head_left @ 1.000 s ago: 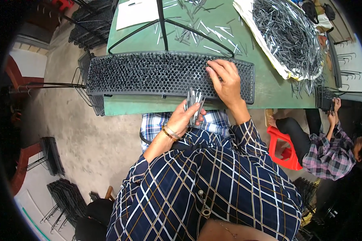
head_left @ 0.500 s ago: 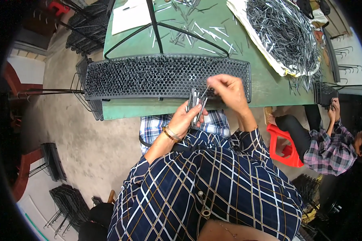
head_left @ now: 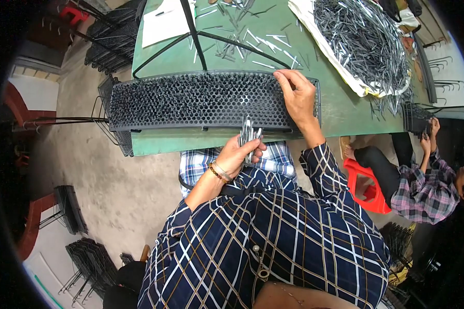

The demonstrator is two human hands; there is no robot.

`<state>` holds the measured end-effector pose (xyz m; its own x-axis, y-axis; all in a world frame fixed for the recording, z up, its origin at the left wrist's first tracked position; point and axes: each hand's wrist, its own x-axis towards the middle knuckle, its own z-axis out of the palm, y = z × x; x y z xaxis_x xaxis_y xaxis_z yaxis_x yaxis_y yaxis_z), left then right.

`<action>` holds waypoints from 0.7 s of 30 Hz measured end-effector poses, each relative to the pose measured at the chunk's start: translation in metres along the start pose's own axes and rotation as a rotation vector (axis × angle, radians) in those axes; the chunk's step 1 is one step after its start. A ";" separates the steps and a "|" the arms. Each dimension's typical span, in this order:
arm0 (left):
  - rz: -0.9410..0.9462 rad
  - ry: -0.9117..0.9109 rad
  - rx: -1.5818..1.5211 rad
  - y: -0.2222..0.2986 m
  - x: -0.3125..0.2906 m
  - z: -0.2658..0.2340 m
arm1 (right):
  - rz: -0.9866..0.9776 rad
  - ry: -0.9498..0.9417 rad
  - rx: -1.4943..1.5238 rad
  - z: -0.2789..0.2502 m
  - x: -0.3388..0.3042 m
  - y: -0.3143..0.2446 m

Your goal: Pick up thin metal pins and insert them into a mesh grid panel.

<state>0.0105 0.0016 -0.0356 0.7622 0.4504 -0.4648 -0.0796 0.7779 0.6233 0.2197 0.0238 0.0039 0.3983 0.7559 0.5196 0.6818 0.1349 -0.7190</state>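
Note:
A long black perforated metal panel (head_left: 227, 105), curved in the fisheye picture, lies across the near side of the green table. Its left and middle part is thick with dark pieces in the holes; toward the right the holes look bare. My left hand (head_left: 237, 156) is closed around a bundle of thin grey metal strips (head_left: 249, 135), just in front of the panel's near edge. Over the panel's right part, at its far edge, my right hand (head_left: 300, 95) pinches thumb and forefinger together. Whatever sits between those fingertips is too small to make out.
Loose strips (head_left: 268, 45) are scattered on the green table (head_left: 345, 116). A white sack (head_left: 331, 62) full of strips lies at the right. Black rods (head_left: 198, 49) rise behind the panel. A paper sheet (head_left: 165, 26) lies far left. Another person (head_left: 423, 190) works at the right.
My right hand has moved from beside the bundle, away from me and slightly right, to the panel's far edge. The strip seen at its fingertips no longer shows. My left hand keeps its bundle.

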 end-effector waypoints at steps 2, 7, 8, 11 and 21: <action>-0.013 0.011 -0.043 0.000 0.000 0.001 | -0.023 -0.007 -0.002 0.002 0.000 -0.002; -0.012 0.047 -0.061 0.004 -0.003 0.005 | -0.163 -0.068 -0.094 0.008 -0.004 0.007; -0.003 0.049 -0.019 0.006 -0.004 0.006 | -0.208 -0.066 -0.153 0.008 -0.005 0.009; 0.016 0.048 -0.019 0.003 -0.003 0.004 | -0.263 -0.071 -0.224 0.008 -0.005 0.003; -0.010 0.080 -0.133 0.006 -0.005 0.005 | -0.273 -0.059 -0.333 0.007 -0.008 -0.002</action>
<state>0.0092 0.0016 -0.0269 0.7100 0.4717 -0.5229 -0.1607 0.8315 0.5318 0.2106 0.0220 -0.0025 0.1471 0.7579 0.6356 0.9218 0.1280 -0.3660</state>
